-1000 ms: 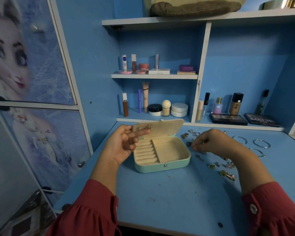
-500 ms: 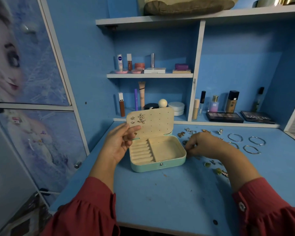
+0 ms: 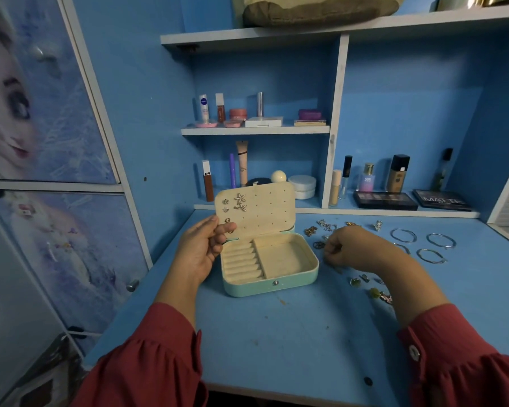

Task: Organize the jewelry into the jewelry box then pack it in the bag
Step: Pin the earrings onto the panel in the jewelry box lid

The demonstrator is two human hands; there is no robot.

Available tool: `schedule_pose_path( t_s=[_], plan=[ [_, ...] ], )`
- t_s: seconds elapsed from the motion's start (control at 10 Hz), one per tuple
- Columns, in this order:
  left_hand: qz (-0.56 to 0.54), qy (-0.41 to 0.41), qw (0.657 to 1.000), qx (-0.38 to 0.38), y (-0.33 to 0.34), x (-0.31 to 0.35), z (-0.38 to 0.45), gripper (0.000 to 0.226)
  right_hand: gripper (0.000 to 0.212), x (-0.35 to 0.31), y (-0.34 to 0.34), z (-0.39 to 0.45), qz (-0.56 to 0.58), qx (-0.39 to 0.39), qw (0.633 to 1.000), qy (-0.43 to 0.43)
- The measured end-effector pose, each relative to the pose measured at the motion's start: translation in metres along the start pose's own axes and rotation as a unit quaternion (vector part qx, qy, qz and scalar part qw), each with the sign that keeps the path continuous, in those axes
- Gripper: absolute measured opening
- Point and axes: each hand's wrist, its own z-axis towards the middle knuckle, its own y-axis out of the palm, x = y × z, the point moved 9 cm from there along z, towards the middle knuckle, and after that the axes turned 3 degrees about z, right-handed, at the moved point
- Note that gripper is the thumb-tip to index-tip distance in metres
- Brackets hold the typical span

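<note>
Mint jewelry box [image 3: 269, 277] sits open mid-table; my left hand [image 3: 202, 251] pinches its lid [image 3: 256, 212] upright so my right hand [image 3: 346, 249], fingers curled over loose earrings [image 3: 319, 245], can pin them.

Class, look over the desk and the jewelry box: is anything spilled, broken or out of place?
Nothing looks broken or spilled. The jewelry box sits open, its compartments empty, while loose earrings and bangles lie scattered on the desk to its right, still unsorted.
</note>
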Motion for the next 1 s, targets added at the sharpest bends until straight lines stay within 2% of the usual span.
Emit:
schedule_pose_path(
  t_s=[0.4, 0.6, 0.8, 1.0],
  plan=[
    [-0.011, -0.003, 1.0, -0.002, 0.0, -0.001, 0.001, 0.011, 0.008, 0.007, -0.011, -0.003, 0.093, 0.012, 0.996, -0.009],
    [-0.013, -0.007, 1.0, -0.002, 0.0, -0.002, 0.001, 0.011, 0.033, -0.019, 0.01, -0.006, 0.019, -0.079, 0.994, -0.068],
    [-0.011, -0.006, 1.0, -0.002, 0.0, -0.002, 0.001, 0.012, 0.021, -0.022, 0.01, -0.004, 0.016, -0.072, 0.995, -0.062],
    [-0.008, -0.005, 1.0, -0.003, 0.0, -0.002, 0.002, 0.013, 0.013, -0.022, 0.001, -0.005, 0.029, -0.017, 0.997, -0.067]
  ],
)
